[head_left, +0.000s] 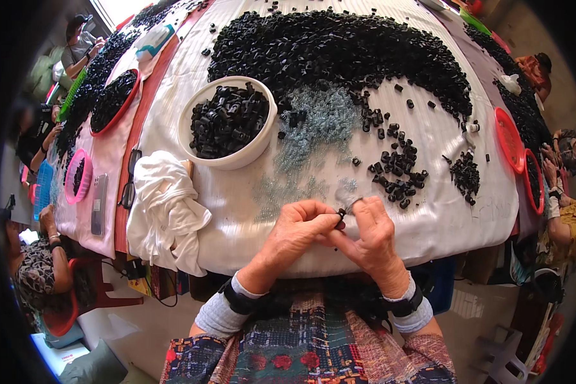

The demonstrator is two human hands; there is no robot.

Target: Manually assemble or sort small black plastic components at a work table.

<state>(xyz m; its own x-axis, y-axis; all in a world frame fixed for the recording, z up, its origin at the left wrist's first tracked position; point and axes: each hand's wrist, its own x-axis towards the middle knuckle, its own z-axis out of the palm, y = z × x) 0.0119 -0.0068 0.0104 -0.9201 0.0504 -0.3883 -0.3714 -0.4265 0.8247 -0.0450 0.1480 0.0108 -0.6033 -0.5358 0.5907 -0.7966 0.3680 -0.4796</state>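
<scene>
Hands close together over the near part of the white-covered desk (451, 224), fingertips meeting around one small black piece (340, 219). Pinched between thumb and forefinger of the left hand (296, 232), at about three o'clock from its knuckles. From the right hand (369, 235), the same piece toward ten o'clock, just beside its thumb and bent fingers; too small there to tell whether also gripped on that side. With the piece as the centre of the dial: just beyond, near one o'clock, a little patch of pale blue bits by the right fingertips; from eleven to twelve, a spread of pale blue coil-like bits (320, 118), thick at the far end and thinning toward the left hand. Past that at twelve, well apart from the hands, a broad heap of black parts (339, 51). Toward half past ten, a white bowl (230, 162) filled with more black parts (230, 121). Near nine, a crumpled white cloth (163, 205), and farther out along that line a phone (99, 205) lying flat. Between one and two, a loose scatter of black pieces (400, 163); farther out at two, a smaller dark cluster (465, 176), then a red tray (509, 139) beyond.
</scene>
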